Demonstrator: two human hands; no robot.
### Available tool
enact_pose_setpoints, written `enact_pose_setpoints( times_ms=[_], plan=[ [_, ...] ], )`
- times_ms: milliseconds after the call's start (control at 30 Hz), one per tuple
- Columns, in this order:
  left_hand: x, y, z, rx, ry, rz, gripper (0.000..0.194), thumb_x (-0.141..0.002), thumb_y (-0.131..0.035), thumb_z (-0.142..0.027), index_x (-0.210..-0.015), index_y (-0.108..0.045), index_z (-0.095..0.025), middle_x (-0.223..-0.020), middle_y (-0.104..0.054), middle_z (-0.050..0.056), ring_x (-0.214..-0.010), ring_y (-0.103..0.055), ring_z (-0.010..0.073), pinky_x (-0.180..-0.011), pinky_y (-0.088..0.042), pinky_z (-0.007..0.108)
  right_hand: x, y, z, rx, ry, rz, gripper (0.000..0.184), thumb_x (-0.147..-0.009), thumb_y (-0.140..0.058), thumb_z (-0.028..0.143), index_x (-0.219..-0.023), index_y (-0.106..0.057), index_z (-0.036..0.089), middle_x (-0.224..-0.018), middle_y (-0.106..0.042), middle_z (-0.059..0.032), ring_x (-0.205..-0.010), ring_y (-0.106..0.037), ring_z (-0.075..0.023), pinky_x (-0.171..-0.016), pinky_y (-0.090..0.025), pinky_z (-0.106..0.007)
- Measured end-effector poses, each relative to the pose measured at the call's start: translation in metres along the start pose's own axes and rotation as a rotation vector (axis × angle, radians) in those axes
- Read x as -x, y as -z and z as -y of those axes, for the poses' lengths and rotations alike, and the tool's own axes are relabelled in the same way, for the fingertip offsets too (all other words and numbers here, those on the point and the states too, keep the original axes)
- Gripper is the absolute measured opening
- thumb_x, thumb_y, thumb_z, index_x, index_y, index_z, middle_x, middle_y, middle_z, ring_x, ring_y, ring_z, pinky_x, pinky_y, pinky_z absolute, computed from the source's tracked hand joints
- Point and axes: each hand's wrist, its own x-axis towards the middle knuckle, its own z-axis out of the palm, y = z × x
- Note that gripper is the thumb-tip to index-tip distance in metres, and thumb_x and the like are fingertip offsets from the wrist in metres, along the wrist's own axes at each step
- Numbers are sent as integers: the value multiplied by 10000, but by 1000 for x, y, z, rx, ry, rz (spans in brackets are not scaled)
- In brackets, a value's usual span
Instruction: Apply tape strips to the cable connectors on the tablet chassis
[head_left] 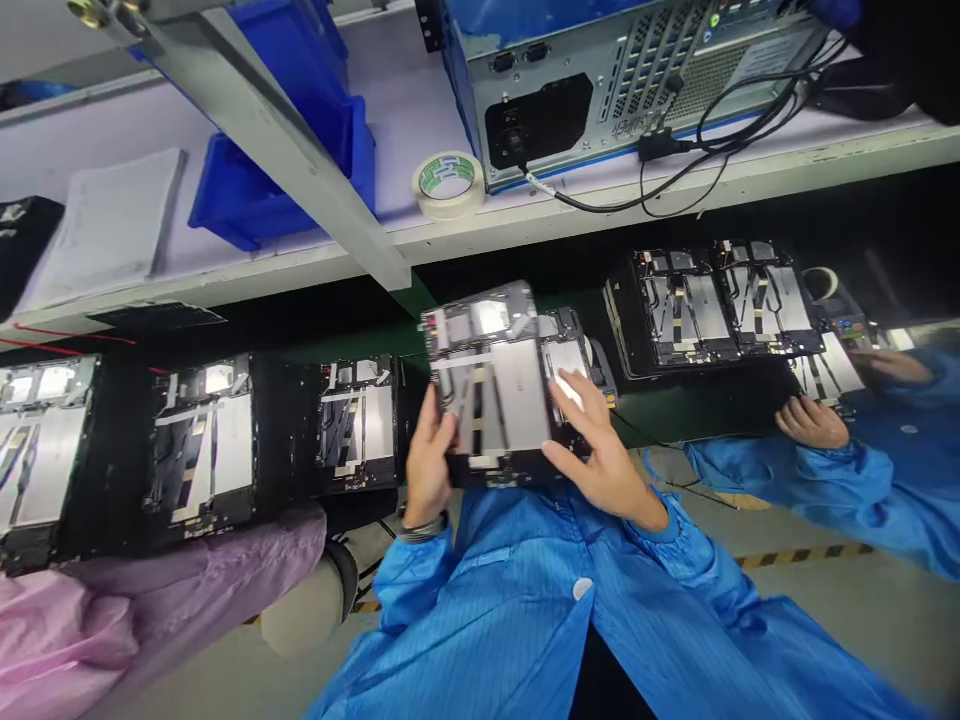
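I hold an opened tablet assembly [491,385], silver plates and ribbon cables on a black tray, tilted up in front of me. My left hand [429,460] grips its left edge, fingers curled round it. My right hand [596,440] lies on the right side, fingers spread over the plate. Both of my sleeves are blue. A second similar assembly [581,345] shows just behind the held one.
Along the dark conveyor [697,405] lie more assemblies at left [202,445] and right [712,300]. A co-worker's hand [814,420] in a blue sleeve works at right; a pink sleeve [157,590] is at left. Above, a shelf carries tape [448,183], blue bins [281,150] and a computer case [615,70].
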Motion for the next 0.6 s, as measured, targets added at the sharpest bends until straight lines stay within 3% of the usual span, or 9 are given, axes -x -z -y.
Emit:
enact_pose_setpoints(
  times_ms=[67,100,167,267,333,433,533,600],
  plan=[
    [2,40,6,21,37,-88,672,-1006,-641,-461,-1640,-427,-406,-1662,-504,-29,-1528,-503,260,-1298,-415,460,-5,9,7,-89,1,17,549,-1001,-682,442,-1539,-592,378,-1671,-477,-28,-1610,-335,-328,-1340,-240,-605],
    [4,57,11,11,58,-144,693,-986,-667,-461,-1637,-436,-401,-1638,-536,-23,-1514,-521,268,-1289,-427,465,-5,17,4,-125,-27,-43,476,-1009,-671,430,-1480,-650,371,-1617,-543,-36,-1567,-411,-321,-1322,-290,-594],
    [8,80,26,-32,99,-209,728,-977,-669,-488,-1651,-411,-391,-1615,-562,-14,-1513,-520,283,-1280,-434,494,-1,40,-19,-167,-102,-283,347,-1020,-651,413,-1342,-744,326,-1452,-674,-72,-1418,-576,-307,-1253,-402,-568],
    [12,85,48,-128,98,-193,768,-980,-665,-506,-1674,-377,-347,-1659,-511,8,-1563,-448,285,-1304,-382,491,17,77,-81,-178,-220,-649,269,-995,-652,434,-1104,-794,233,-1120,-775,-103,-1084,-725,-274,-1034,-559,-500],
    [13,76,61,-178,72,-136,776,-982,-668,-503,-1677,-377,-321,-1699,-455,22,-1590,-402,274,-1324,-339,457,34,89,-127,-163,-335,-764,276,-939,-684,457,-975,-777,199,-951,-766,-83,-884,-721,-233,-847,-590,-413],
    [11,65,87,-249,72,-57,775,-995,-632,-518,-1688,-354,-309,-1723,-415,32,-1601,-384,259,-1317,-337,429,55,78,-182,-216,-561,-754,265,-855,-703,432,-897,-753,175,-813,-732,-52,-722,-652,-174,-662,-515,-299],
    [1,62,122,-322,122,-31,779,-1004,-585,-533,-1699,-316,-305,-1712,-433,53,-1586,-412,253,-1292,-369,433,63,40,-215,-384,-830,-735,165,-806,-716,312,-865,-725,158,-735,-708,-32,-650,-601,-143,-583,-434,-252],
    [-9,61,148,-335,170,-43,794,-1002,-568,-532,-1705,-290,-288,-1689,-465,89,-1556,-462,256,-1274,-388,449,61,14,-230,-450,-926,-764,109,-800,-723,255,-831,-694,155,-680,-688,-21,-590,-569,-132,-549,-406,-248]
  ],
)
